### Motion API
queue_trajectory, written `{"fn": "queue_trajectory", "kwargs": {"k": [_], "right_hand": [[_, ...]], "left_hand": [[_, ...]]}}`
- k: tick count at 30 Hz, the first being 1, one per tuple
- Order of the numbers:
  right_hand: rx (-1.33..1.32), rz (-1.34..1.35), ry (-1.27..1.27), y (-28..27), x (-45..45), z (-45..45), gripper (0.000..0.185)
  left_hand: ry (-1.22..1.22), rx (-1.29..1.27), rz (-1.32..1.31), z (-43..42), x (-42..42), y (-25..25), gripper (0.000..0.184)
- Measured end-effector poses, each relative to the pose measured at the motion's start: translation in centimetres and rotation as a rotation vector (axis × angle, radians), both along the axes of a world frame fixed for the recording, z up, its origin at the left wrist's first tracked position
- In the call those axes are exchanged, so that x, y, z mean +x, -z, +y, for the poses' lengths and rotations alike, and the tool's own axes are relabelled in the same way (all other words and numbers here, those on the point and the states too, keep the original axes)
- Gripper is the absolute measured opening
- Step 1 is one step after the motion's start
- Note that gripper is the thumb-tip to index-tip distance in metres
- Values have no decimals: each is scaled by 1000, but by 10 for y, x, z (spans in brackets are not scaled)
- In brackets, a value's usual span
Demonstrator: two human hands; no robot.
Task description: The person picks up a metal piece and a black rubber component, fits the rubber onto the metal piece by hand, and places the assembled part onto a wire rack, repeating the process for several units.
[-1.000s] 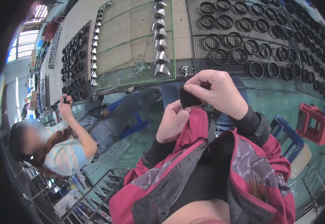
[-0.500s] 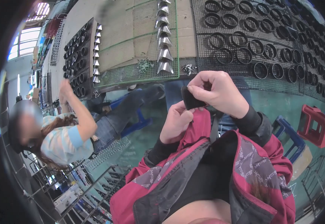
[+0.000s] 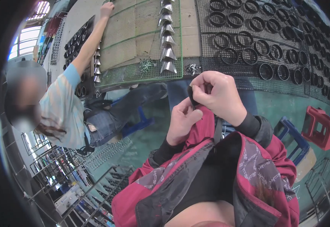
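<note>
A small black curved piece (image 3: 191, 97) is held between my two hands in front of the table edge. It now shows as a narrow dark strip, mostly covered by fingers. My right hand (image 3: 221, 92) pinches its upper part between thumb and bent fingers. Lower down, my left hand (image 3: 182, 123) is closed with its fingertips at the piece's bottom end. Close beyond the hands, a small pile of shiny metal bits (image 3: 192, 68) lies at the table's front.
A green mesh rack (image 3: 150, 72) bears a row of shiny metal pieces (image 3: 168, 53). Black rings (image 3: 250, 56) stand on dark mesh to the right. A co-worker's arm (image 3: 91, 45) reaches across at left. Red (image 3: 318, 128) and blue stools (image 3: 294, 140) stand at right.
The black piece has turned from showing its broad face to nearly edge-on in my hands. At left, the co-worker has leaned forward and stretched an arm over the green rack.
</note>
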State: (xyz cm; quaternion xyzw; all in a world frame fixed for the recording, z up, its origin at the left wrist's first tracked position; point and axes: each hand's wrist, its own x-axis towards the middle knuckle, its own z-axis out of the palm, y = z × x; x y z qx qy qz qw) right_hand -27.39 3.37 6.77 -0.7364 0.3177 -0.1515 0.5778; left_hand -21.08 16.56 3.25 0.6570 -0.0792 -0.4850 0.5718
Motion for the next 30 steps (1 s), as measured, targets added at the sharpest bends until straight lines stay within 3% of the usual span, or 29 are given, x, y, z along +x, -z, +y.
{"fn": "queue_trajectory", "kwargs": {"k": [2,4,6,8,11,14,21,23,24,26,29,30], "right_hand": [[245,-25,-20,-5,0,-4,11],[206,-1,-3,-6,0,-2,10],[92,8,22,-3,1,4,9],[-251,-17,94,4,4,12,9],[-297,-27,158,9,1,8,8],[74,-15,91,4,-1,-1,11],[30,59,109,40,14,-9,9],[40,112,159,43,20,-15,11],[-94,120,147,56,24,-17,9],[-628,148,98,82,33,-19,7],[-1182,15,23,116,51,-26,23],[-1189,34,2,123,51,-25,24]], "left_hand": [[-28,129,3,-6,-2,-11,15],[-37,-3,64,0,-1,-1,19],[-36,-74,68,4,0,3,18],[17,8,-70,4,4,2,13],[-22,-215,-56,1,13,0,16],[-72,-435,-48,-2,25,0,36],[-247,-618,-28,3,55,12,26],[-364,-774,72,13,76,20,38],[-377,-744,74,16,80,18,40],[-428,-621,85,22,90,15,67],[-392,-586,162,20,86,15,84],[-385,-581,166,19,83,17,84]]}}
